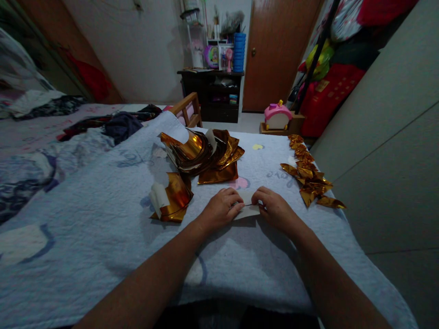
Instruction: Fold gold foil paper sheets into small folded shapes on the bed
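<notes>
A small sheet of paper [247, 212], pale side up, lies on the bedspread with a dark line across its middle. My left hand [224, 205] pinches its left part between thumb and fingers. At the right part, my right hand [270, 204] has its fingertips closed on the same sheet. Behind the hands sits a big curled stack of gold foil paper [192, 148], some sheets fanned out. A smaller curled bundle of gold paper [176, 196] is left of my left hand. Folded gold foil pieces [310, 180] are heaped along the right edge.
The light blue patterned bedspread [120, 256] covers the surface under everything. Clothes [120, 127] lie at the far left. A wooden chair [188, 109], a dark shelf [212, 91] and a pink toy [277, 116] stand beyond the far edge. A pale cabinet [384, 151] rises close on the right.
</notes>
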Motion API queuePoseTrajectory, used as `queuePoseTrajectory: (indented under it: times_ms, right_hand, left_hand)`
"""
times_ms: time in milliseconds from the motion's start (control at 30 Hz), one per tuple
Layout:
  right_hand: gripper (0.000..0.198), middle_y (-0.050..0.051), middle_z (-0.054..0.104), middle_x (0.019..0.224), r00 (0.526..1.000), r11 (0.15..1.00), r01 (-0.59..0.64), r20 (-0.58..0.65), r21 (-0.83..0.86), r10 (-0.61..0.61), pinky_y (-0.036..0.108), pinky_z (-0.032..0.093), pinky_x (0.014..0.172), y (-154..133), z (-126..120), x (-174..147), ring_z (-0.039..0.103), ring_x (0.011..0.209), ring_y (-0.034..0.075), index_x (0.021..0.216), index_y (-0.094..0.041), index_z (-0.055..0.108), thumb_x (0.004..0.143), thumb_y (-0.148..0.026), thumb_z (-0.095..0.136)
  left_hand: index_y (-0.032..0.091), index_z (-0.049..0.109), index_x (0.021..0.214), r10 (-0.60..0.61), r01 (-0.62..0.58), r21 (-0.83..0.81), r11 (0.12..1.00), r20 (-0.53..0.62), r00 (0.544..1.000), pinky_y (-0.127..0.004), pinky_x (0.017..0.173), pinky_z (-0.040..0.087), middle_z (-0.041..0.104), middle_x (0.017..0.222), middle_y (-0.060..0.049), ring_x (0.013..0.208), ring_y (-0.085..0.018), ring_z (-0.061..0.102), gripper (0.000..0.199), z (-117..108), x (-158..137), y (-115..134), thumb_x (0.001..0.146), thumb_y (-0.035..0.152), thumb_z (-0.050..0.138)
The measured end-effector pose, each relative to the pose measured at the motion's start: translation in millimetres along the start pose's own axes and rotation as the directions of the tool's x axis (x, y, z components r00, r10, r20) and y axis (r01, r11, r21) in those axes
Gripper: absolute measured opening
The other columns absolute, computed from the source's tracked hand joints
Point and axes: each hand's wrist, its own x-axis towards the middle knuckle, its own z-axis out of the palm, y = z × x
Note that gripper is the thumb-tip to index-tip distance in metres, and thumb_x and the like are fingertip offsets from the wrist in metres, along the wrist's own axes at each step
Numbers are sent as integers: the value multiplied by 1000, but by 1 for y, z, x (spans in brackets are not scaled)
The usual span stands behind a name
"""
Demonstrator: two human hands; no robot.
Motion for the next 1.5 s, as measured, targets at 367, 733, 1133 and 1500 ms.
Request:
queuePoseTrajectory:
  times_ms: [367,733,1133,1500]
  right_hand:
    - [17,3,56,87,994,999,-17,110,-36,21,27,36,68,2,-3,-6,51,81,18,81,-17,58,72,-14,72]
    - [5,6,59,89,987,1000,21,162,-5,-20,30,41,75,0,-11,-5,54,83,19,83,-16,62,78,-15,61]
    - [13,5,65,84,985,994,-77,157,72,64,27,41,70,-5,-13,-2,58,77,17,82,-16,66,89,-15,55]
    - [19,7,66,85,978,993,-117,173,7,114,27,41,71,1,-7,0,58,77,17,79,-15,68,90,-15,52]
  left_hand:
    - [17,74,101,120,-119,-17,993,130,984,-35,91,48,66,108,-9,105,-26,59,45,-7,-4,6,72,49,84]
    - [20,75,95,40,-33,-113,993,63,997,-32,88,48,73,95,-4,93,-20,64,14,-4,-4,2,91,20,61]
    - [18,75,93,26,-18,-127,992,60,998,-30,86,49,74,96,-6,91,-19,67,18,-5,-4,3,93,19,57]
    - [16,72,87,-63,67,-83,994,53,997,-28,75,45,71,86,-4,79,-17,63,19,-5,-2,5,93,23,55]
